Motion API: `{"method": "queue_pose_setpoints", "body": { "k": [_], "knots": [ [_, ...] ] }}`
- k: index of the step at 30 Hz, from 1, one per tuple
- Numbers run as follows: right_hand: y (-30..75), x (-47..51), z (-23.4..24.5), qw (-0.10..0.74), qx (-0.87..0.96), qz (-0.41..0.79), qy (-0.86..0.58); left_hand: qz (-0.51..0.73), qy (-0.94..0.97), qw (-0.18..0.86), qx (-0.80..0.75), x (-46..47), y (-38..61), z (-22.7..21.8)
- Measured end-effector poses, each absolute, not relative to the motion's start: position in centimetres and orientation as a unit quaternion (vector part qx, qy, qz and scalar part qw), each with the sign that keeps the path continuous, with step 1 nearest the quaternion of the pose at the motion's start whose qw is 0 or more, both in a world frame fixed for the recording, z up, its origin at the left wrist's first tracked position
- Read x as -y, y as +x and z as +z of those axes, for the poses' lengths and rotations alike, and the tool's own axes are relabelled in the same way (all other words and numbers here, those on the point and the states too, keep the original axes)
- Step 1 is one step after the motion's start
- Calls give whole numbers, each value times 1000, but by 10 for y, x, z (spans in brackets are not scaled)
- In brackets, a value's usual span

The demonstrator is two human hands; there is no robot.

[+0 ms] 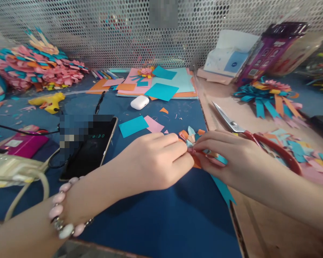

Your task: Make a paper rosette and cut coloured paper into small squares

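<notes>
My left hand [153, 161] and my right hand [228, 157] meet over the blue mat [156, 215], both pinched on a small paper flower [191, 138] of folded orange, blue and pink strips. A blue paper tail [223, 188] hangs down from under my right hand. A bead bracelet [63, 211] circles my left wrist. Red-handled scissors [258, 139] lie just behind my right hand, blades pointing away to the left.
A phone [93, 148] lies left of my hands, with a white earbud case [139, 102], loose paper squares [133, 125], a yellow glue gun [48, 101] and paper sheets [161, 86] beyond. Finished flowers [34, 64] pile at far left; another flower [269, 94] sits right. A mesh wall [123, 32] closes the back.
</notes>
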State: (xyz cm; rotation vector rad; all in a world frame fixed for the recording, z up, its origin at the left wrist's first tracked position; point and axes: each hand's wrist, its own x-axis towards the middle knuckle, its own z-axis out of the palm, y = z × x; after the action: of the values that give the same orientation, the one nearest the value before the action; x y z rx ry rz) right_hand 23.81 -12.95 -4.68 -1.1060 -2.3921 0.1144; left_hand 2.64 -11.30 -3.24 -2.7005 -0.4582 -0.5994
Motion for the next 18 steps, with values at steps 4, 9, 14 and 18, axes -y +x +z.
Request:
{"method": "queue_pose_setpoints", "body": {
  "k": [4, 9, 14, 18],
  "knots": [
    [238, 129, -45, 243, 878, 40, -409, -203, -953, 155, 163, 111, 28, -35],
    [238, 129, -45, 246, 878, 39, -408, -209, -952, 155, 158, 111, 30, -38],
    [239, 129, -45, 249, 877, 45, -408, -214, -952, 156, 153, 110, 29, -35],
    [239, 129, -46, 255, 876, 50, -407, -221, -953, 147, 145, 110, 28, -33]
  ]
}}
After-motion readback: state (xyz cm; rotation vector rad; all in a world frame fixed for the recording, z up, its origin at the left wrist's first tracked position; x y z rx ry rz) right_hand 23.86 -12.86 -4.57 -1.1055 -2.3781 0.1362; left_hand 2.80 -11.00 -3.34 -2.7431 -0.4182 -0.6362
